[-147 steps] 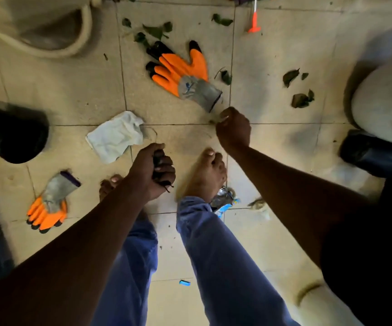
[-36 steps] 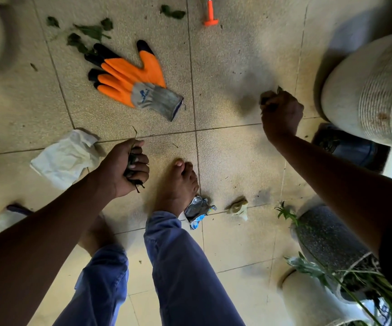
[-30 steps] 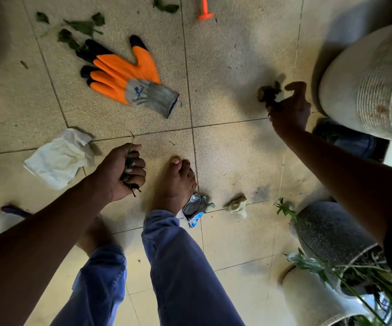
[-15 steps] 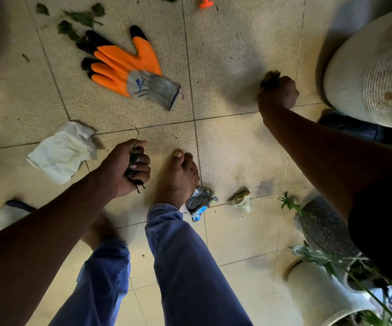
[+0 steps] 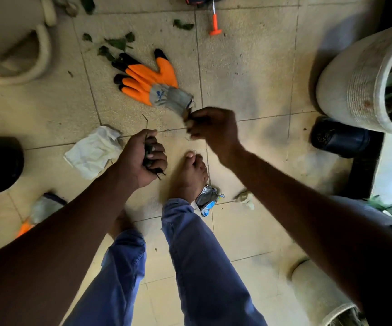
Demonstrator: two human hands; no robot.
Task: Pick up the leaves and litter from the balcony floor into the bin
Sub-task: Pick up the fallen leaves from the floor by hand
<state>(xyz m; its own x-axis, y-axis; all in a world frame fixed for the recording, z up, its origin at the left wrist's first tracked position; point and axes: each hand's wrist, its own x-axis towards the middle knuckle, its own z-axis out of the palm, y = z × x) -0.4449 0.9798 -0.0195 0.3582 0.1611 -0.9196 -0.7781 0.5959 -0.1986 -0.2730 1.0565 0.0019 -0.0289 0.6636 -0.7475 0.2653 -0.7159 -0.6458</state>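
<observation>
Bin: cannot be told from this view.
Loose leaves [image 5: 117, 43]: scattered on the floor [image 5: 249, 67] at upper left, beside an orange glove [image 5: 148, 78].
Tissue [image 5: 91, 151]: crumpled on the floor.
Left hand [image 5: 141, 158]: clenched round a bunch of dark leaves.
Right hand [image 5: 211, 128]: fingers pinched on a small leaf scrap.
Wrapper [image 5: 208, 200]: crumpled by the foot.
Handling: leaves judged light, limp, easily torn; best gathered by pinching.

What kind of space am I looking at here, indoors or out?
Probably a tiled balcony or patio used for potted plants. A big ribbed planter stands at the right, loose leaves lie scattered on the pale floor tiles, and an orange work glove lies among them.
</observation>
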